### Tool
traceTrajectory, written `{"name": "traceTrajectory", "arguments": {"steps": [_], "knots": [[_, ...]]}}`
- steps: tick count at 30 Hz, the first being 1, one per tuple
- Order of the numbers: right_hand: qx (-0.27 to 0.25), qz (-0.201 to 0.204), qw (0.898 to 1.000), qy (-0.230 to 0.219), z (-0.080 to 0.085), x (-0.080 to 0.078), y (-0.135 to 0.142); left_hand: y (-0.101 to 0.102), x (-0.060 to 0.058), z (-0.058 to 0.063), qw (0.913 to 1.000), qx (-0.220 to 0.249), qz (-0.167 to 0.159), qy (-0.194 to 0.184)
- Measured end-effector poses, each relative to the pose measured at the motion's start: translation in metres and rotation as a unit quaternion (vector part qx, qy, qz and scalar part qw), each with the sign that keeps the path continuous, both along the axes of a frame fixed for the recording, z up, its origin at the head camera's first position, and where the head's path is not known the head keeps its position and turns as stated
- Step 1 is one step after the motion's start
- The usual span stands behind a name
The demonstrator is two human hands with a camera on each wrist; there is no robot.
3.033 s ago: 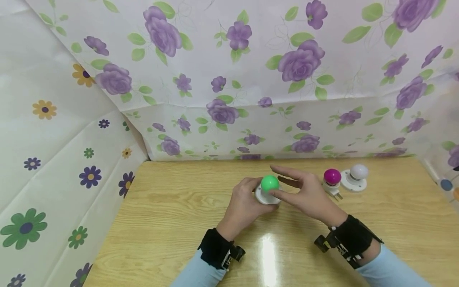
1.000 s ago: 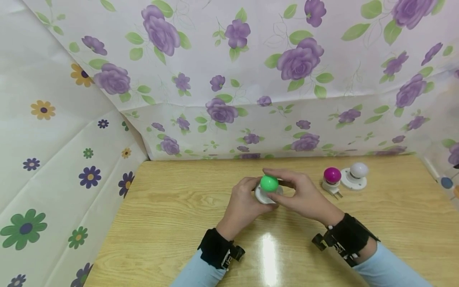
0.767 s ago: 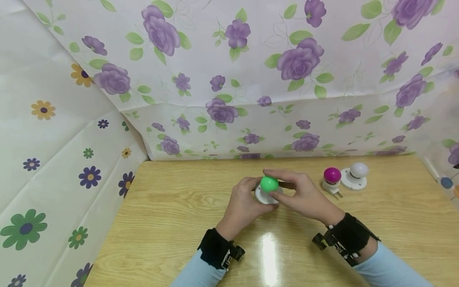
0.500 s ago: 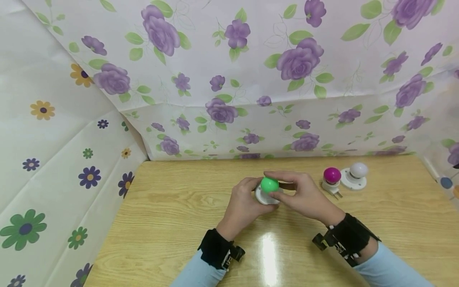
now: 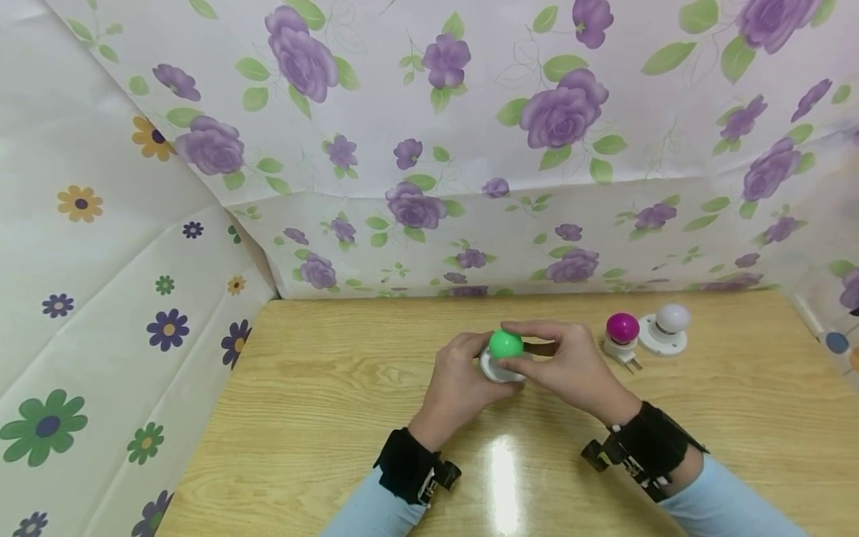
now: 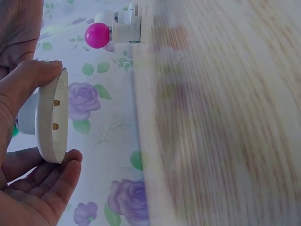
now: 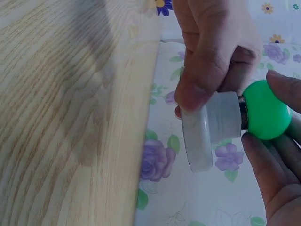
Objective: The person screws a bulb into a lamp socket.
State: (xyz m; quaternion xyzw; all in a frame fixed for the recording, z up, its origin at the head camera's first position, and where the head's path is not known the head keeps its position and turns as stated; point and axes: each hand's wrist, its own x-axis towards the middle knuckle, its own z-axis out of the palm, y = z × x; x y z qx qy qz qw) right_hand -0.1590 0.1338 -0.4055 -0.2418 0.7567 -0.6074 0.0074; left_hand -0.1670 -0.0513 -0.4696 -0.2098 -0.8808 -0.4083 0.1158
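Observation:
A round green light bulb point(image 5: 506, 344) sits in a white round lamp holder point(image 7: 223, 115), with a narrow strip of its metal collar point(image 7: 243, 113) showing between them. My left hand point(image 5: 459, 380) grips the holder by the rim of its base, thumb on one side and fingers on the other. In the left wrist view the base's hollow underside, with two brass screws point(image 6: 56, 126), faces the table from above it. Thumb and fingers of my right hand point(image 5: 573, 365) pinch the green bulb from the right. Part of the holder is hidden behind the right thumb in the head view.
To the right on the wooden table point(image 5: 322, 418) stand a magenta bulb point(image 5: 622, 328) in a white plug-in socket point(image 5: 622, 352) and a white bulb point(image 5: 672, 319) in a round holder point(image 5: 663, 344). Flowered sheets point(image 5: 376, 246) line the back and left side.
Three seconds ago my right index finger was stretched away from the bulb; since then the fingers have come in around it, shifting slightly on it. The left hand keeps its hold on the lamp holder.

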Motion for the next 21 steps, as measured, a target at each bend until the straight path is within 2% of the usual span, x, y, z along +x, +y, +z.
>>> {"name": "traceTrajectory", "arguments": {"steps": [5, 12, 16, 21], "knots": [[-0.004, 0.000, 1.000, 0.023, -0.004, -0.002, 0.000, -0.001, 0.000, 0.001, 0.9999, -0.001, -0.006, -0.015], [0.009, 0.010, 0.999, 0.031, -0.003, -0.006, 0.006, -0.012, -0.001, -0.003, 0.9956, 0.029, -0.060, -0.065], [0.043, 0.023, 0.998, 0.048, -0.001, -0.007, 0.008, -0.016, -0.003, -0.003, 0.9936, 0.041, -0.084, -0.064], [0.071, 0.062, 0.994, 0.062, 0.002, -0.008, 0.008, -0.017, -0.004, -0.003, 0.9938, 0.037, -0.088, -0.057]]}}
